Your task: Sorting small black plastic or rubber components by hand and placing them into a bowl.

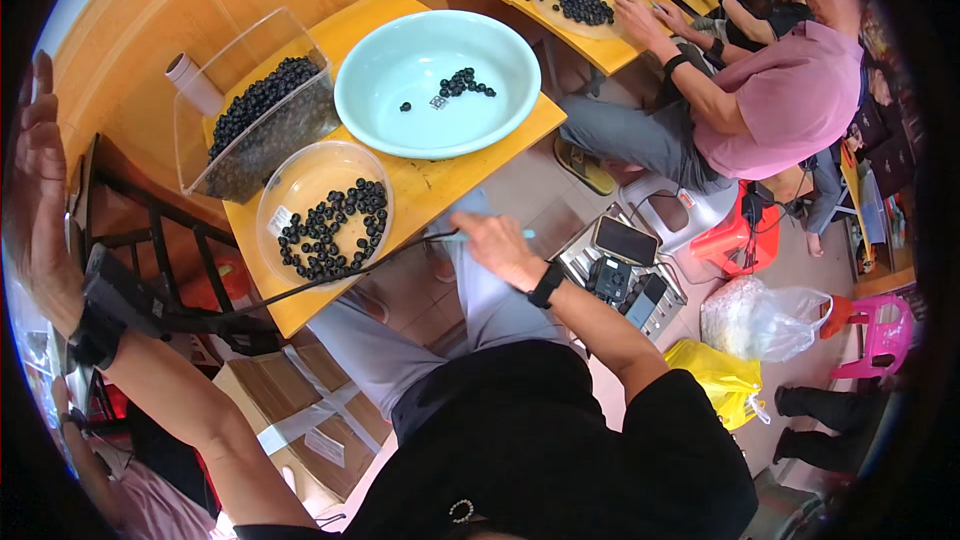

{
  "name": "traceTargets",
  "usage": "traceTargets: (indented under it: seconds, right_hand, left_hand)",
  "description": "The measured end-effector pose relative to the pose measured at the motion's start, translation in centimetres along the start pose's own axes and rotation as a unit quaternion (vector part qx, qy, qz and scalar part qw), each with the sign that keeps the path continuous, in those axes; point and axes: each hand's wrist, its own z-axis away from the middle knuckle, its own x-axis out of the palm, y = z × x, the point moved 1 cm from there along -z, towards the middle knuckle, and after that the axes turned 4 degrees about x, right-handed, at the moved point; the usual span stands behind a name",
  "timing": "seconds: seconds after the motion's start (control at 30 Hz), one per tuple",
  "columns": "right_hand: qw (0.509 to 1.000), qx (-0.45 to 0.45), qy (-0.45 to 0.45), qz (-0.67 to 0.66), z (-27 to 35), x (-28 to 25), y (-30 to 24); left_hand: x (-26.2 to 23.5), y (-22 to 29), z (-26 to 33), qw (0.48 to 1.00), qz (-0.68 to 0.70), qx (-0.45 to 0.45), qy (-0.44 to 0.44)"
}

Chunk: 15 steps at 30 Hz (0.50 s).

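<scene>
Head view: right hand (497,245), grip clenched on thin pale-blue stick (510,234), held just off yellow wooden bench (440,185) edge; round clear plastic dish of dark beads (325,212) lies to its left, nearer. Left hand (38,155) raised, released, well apart.

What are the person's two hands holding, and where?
Right hand pinches a thin light-blue tool at its near end, over the lap. Left hand, raised and open, holds nothing.
</scene>
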Motion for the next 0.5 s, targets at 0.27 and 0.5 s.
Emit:
traceTargets:
  seconds: [0.27, 0.5]
  right_hand:
    - [0.978, 0.11, 0.166, -0.067, -0.7, -1.1, 1.3]
    - [0.945, 0.103, 0.278, -0.137, -0.2, -2.7, 2.2]
  left_hand:
    - [-1.1, -2.8, 1.7, 1.0, -0.006, 0.013, 0.006]
    - [-0.4, -4.3, 2.2, 1.0, 0.013, 0.018, -0.009]
